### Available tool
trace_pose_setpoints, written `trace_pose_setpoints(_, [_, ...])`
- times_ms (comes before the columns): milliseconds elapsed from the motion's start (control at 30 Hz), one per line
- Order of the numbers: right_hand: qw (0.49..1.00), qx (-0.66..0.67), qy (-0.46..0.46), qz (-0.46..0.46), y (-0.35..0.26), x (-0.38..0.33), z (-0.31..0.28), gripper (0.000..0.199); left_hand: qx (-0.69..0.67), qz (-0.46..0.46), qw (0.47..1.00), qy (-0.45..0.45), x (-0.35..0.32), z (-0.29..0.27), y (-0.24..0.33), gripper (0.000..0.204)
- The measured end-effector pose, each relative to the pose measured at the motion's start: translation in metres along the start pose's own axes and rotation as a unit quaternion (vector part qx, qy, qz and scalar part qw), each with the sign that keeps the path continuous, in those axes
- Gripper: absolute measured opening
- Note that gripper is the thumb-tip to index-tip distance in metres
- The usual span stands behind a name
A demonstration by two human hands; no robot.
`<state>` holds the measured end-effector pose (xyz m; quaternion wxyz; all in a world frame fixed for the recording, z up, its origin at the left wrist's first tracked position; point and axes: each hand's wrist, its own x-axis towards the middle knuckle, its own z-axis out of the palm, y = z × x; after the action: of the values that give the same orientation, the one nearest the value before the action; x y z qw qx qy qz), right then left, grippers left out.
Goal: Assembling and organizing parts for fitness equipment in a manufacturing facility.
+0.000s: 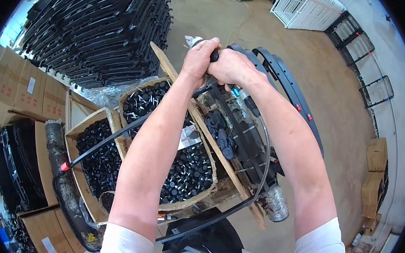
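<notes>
Black part: rounded and mostly hidden, it sits between the two hands, so its kind cannot be told.
Left hand: fingers wrapped over the black part, the hand meeting the right one.
Right hand: fingers curled in against the same part; whether they go round it cannot be told.
Pale piece: just beyond the left hand's fingers, on their outer side.
Blue-and-silver fitting: just below the right hand, under its wrist, with a dark end.
Grey tube: curving down from below the right wrist, along the inner side of that forearm.
Dark cloth: below the right hand, bunched beside a wooden plank that slants past beneath both hands.
Black-headed bolts: heaped in a bin well below the left hand (more of them fill two other bins across its forearm).
Dark bar: to the left of and below the left hand, passing under its forearm and ending in a red tip.
Curved black rails: to the right of the right hand, bearing small red pieces.
Stacked black frames: a tall pile, well left of the left hand.
White frames: far beyond the right hand, to its right.
</notes>
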<state>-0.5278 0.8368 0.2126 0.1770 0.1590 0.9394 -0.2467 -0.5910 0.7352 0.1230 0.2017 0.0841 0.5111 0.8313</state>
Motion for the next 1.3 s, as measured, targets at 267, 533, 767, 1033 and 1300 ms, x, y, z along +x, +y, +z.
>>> trace_pose_setpoints(267, [1.000,0.000,0.014,-0.017,0.006,0.012,0.003,0.034,-0.034,-0.011,0.999,-0.008,0.007,-0.001,-0.009,0.029])
trace_pose_setpoints(533, [0.999,-0.024,-0.026,-0.007,0.001,0.004,-0.003,0.030,-0.032,-0.010,0.999,-0.017,0.008,-0.005,-0.014,0.029])
trace_pose_setpoints(767, [0.998,-0.037,-0.044,-0.002,0.001,0.014,0.005,0.032,-0.024,-0.011,1.000,0.006,0.010,-0.014,-0.019,0.029])
trace_pose_setpoints(1033, [0.995,-0.048,-0.076,-0.031,0.010,0.010,0.003,0.040,0.026,0.034,0.999,0.012,-0.001,-0.012,-0.026,0.028])
trace_pose_setpoints(1300, [0.998,-0.012,-0.062,-0.004,0.023,0.008,0.014,0.038,0.047,0.019,0.999,0.009,-0.006,-0.005,-0.031,0.027])
